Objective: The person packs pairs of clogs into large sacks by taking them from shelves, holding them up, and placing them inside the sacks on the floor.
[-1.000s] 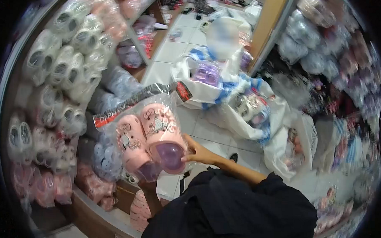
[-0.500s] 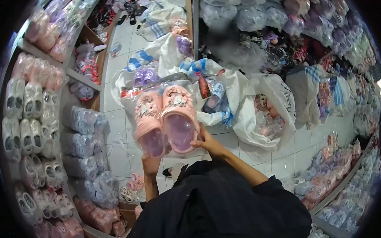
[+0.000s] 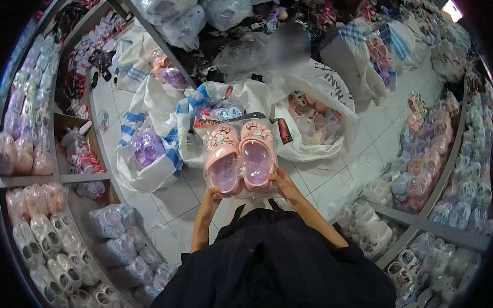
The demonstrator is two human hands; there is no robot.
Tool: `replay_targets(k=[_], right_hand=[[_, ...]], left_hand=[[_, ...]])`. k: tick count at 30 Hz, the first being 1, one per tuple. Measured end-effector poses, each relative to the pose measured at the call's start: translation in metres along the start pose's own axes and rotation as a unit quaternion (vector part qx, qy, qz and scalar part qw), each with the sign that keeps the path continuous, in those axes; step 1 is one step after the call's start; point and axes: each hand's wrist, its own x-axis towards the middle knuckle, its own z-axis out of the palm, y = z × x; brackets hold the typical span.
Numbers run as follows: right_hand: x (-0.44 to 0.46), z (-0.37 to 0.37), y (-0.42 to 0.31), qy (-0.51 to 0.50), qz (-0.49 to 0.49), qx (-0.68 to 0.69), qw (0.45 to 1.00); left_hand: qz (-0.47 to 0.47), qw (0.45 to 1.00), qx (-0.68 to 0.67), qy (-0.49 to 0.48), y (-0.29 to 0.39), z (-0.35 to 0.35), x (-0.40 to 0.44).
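Note:
A pair of pink clogs (image 3: 222, 153) with purple insoles and small charms lies in a clear plastic bag, toes pointing away from me. My left hand (image 3: 211, 198) grips the bag at its lower left, by the heel of the left clog. At the lower right, my right hand (image 3: 282, 182) has its thumb on top, by the right clog's heel. Both hands are closed on the bagged pair, held above the floor. Beyond it stands an open white sack (image 3: 254, 97) with blue-patterned clogs (image 3: 229, 112) inside.
Another sack (image 3: 131, 177) with purple clogs is at the left, and a sack (image 3: 348, 125) of pink bagged shoes at the right. Shelves of bagged shoes line the left (image 3: 55, 178) and right (image 3: 444, 231). Tiled floor (image 3: 365, 166) shows between.
The view has swung to the right. The clogs, still in both hands, now appear lower, smaller and farther from the camera, and sit more level side by side.

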Motion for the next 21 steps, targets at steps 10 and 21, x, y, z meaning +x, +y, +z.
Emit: replay_targets(k=[10, 21], right_hand=[[0.002, -0.016, -0.002, 0.090, -0.038, 0.193, 0.976], [0.013, -0.066, 0.026, 0.204, -0.106, 0.149, 0.962]], left_hand=[[0.003, 0.960, 0.222, -0.173, 0.079, 0.045, 0.087], [-0.057, 0.936, 0.261, -0.230, 0.043, 0.072, 0.157]])
